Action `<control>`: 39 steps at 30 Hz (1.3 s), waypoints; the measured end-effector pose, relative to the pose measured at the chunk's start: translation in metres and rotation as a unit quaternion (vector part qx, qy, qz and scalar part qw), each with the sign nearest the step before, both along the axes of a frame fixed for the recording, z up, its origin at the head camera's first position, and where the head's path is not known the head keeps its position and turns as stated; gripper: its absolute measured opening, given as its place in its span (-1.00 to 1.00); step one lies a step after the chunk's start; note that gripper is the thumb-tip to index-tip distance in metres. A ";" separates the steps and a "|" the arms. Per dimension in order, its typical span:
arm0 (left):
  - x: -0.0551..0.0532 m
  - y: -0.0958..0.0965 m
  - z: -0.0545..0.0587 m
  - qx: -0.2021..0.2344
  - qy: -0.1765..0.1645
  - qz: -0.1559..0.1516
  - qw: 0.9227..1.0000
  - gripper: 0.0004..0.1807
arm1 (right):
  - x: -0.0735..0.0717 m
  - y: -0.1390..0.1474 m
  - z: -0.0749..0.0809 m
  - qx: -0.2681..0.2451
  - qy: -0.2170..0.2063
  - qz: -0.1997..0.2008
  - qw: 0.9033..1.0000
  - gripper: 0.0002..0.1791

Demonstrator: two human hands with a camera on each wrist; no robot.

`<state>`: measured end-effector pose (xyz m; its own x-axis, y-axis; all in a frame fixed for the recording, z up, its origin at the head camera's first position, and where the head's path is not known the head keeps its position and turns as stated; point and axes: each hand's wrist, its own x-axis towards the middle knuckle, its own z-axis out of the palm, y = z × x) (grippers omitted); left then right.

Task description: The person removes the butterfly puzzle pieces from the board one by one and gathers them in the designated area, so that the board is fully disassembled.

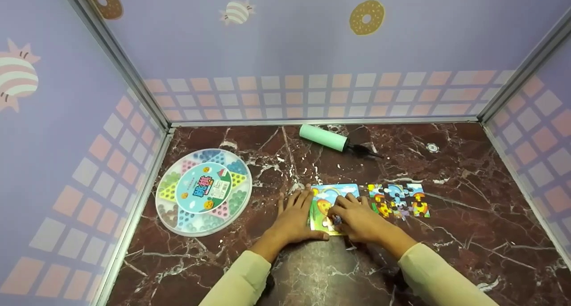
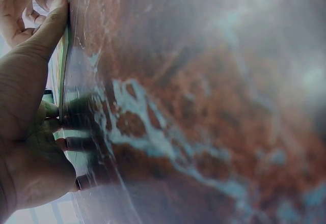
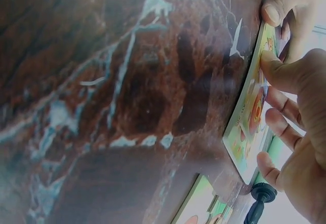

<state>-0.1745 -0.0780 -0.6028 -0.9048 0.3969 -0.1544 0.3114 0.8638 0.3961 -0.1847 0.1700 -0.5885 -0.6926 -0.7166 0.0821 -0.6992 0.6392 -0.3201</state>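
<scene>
A colourful puzzle board with a rainbow picture lies flat on the dark marbled table between the hands. My left hand rests along its left side with the fingers extended, the thumb at the near edge. In the left wrist view that thumb touches the board's edge. Bent over the board's right half, my right hand pinches a small purple puzzle piece low over the picture, its fingers covering much of it. The right wrist view shows the right thumb at the board's near edge.
Right of the board lie several puzzle pieces, grouped with small gaps. A round, clear-lidded Chinese checkers set with marbles sits at the left. Behind the board lies a mint-green hand pump with a black end. Patterned walls enclose the table.
</scene>
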 end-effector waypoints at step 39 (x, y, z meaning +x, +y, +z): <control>0.000 0.000 0.001 -0.010 0.002 -0.006 1.000 0.55 | 0.007 -0.001 0.003 0.008 0.038 0.007 0.999 -0.72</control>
